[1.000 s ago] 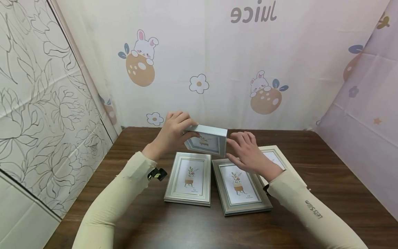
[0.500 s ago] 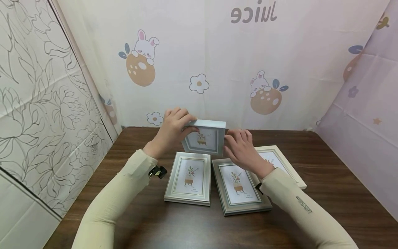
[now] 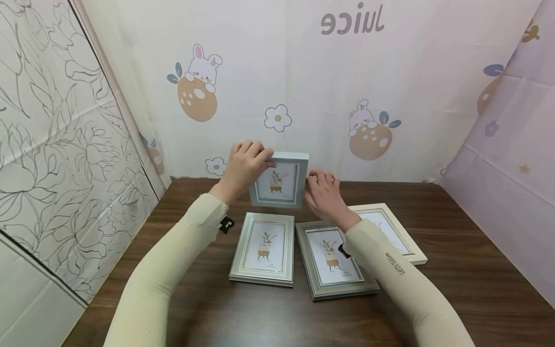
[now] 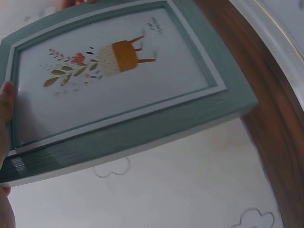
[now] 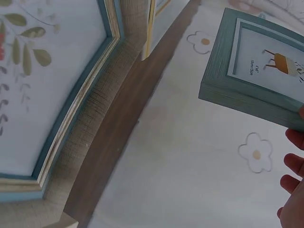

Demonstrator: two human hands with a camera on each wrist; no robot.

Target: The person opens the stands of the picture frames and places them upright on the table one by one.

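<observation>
A blue-green picture frame point(image 3: 277, 198) stands nearly upright at the back of the table, its plant picture facing me. My left hand point(image 3: 244, 166) grips its upper left corner, thumb on the front. At the right edge my right hand point(image 3: 324, 195) holds the side; in the right wrist view a fingertip lies on the front and other fingers are by the edge. The left wrist view shows the picture frame point(image 4: 142, 118) close up. In front of it lie a silver-white picture frame point(image 3: 263, 250) and a grey-brown picture frame point(image 3: 321, 284), both face up.
A cream picture frame point(image 3: 409, 241) lies at the right, partly under the right forearm. The brown wooden table point(image 3: 208, 299) ends at a patterned curtain point(image 3: 312, 86) behind the hands. A panel with flower line drawings point(image 3: 65, 144) stands at the left.
The blue-green picture frame has risen slightly and tipped from a slant to nearly upright. Both hands have moved up with it, and the right hand has shifted left.
</observation>
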